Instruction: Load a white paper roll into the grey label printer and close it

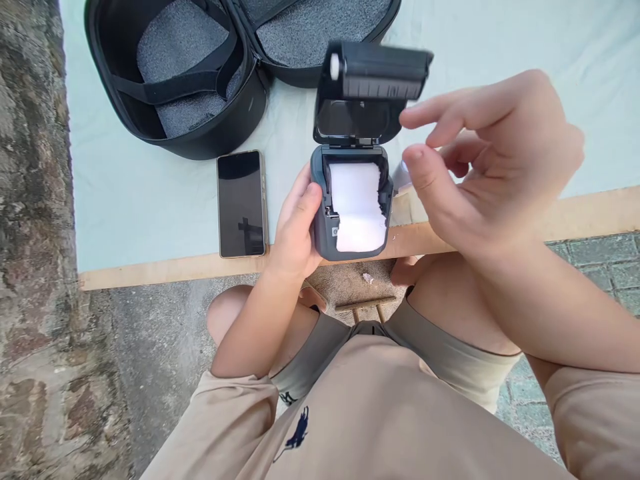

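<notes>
A rough stone wall (35, 200) stands left of a pale-covered table (510, 40), with grey paving (600, 260) below.

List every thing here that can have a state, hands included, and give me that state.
Dark handheld device: open, held in the left hand
Hinged lid: swung up
White paper: inside the device, ragged-edged
Phone: lying flat, screen dark
Black case: unzipped, opened out
Left hand: gripping the device's side
Right hand: raised near the lid, thumb and forefinger apart
</notes>
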Motion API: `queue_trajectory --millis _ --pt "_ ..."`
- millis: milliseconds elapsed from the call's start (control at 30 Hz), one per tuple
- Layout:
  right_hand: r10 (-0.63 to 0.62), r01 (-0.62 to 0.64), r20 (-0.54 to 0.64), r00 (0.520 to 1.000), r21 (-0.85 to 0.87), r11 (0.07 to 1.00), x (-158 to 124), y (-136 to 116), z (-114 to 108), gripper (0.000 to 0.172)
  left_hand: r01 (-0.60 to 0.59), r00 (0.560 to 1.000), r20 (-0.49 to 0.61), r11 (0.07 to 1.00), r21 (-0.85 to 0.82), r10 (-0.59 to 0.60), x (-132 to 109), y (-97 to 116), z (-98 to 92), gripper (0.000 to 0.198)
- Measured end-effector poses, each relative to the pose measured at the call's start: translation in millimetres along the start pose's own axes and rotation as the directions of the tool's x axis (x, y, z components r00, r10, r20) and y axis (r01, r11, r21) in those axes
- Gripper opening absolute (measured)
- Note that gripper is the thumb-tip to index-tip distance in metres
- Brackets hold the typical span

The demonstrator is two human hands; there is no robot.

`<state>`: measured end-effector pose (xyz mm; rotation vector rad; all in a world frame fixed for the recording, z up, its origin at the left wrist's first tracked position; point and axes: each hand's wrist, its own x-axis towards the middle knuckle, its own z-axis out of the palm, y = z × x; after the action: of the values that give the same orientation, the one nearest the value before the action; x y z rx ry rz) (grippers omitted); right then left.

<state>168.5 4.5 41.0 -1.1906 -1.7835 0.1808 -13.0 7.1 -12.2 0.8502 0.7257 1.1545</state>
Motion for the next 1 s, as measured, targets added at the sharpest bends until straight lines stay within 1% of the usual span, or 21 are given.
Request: queue_trajectory --millis 67,133,233,333,400,533,700,767,800,867,1000 --pt "-0.019 0.032 0.114 0.993 -0.115 0.993 3.2 0.6 3.6 0.004 0.005 1.0 0.003 1.0 -0.016 -0.005 0.0 0.3 0.7 0.035" --pt "0.003 0.065 0.242 0.97 -0.27 0.961 7.0 0.4 7.6 0.007 0.008 1.0 0.007 0.999 -0.031 -0.008 -0.4 0.7 1.4 0.034" --pt "0.136 0.061 0.409 0.902 -0.433 0.899 13.3 -2.8 10.9 0.014 0.012 1.0 0.01 0.999 -0.035 -0.011 -1.6 1.1 2.1 0.034" --pt "0.253 0.074 0.504 0.826 -0.542 0.837 18.8 -8.2 10.4 0.02 0.001 1.0 0.017 1.0 -0.027 0.0 -3.0 1.2 2.3 0.034" --pt "0.257 0.106 0.543 0.8 -0.548 0.83 21.1 -11.7 9.3 0.025 -0.005 1.0 0.019 1.0 -0.025 0.005 -4.0 1.5 2.1 0.034" --pt "0.219 0.163 0.598 0.771 -0.517 0.84 23.1 -18.2 7.6 0.032 0.015 1.0 0.009 0.999 -0.033 -0.015 -6.3 3.2 1.7 0.033" --pt "0.269 0.226 0.665 0.696 -0.559 0.798 24.9 -25.0 5.0 0.025 0.037 0.999 0.009 0.998 -0.046 -0.037 -7.2 4.6 2.4 0.028" --pt "0.276 0.24 0.678 0.681 -0.563 0.791 25.1 -25.7 4.4 0.026 0.035 0.999 0.004 0.999 -0.038 -0.035 -6.9 4.8 3.1 0.028" --pt "0.279 0.242 0.679 0.679 -0.565 0.789 24.9 -25.6 4.4 0.027 0.036 0.999 0.001 0.999 -0.036 -0.036 -6.9 5.0 3.5 0.029" --pt "0.275 0.239 0.67 0.689 -0.569 0.787 23.8 -25.1 4.5 0.03 0.041 0.999 -0.001 0.998 -0.041 -0.041 -7.0 5.5 4.0 0.027" --pt "0.265 0.194 0.62 0.738 -0.572 0.797 21.0 -28.1 0.8 0.034 0.044 0.999 -0.016 0.998 -0.037 -0.045 -7.4 5.1 3.9 0.025"
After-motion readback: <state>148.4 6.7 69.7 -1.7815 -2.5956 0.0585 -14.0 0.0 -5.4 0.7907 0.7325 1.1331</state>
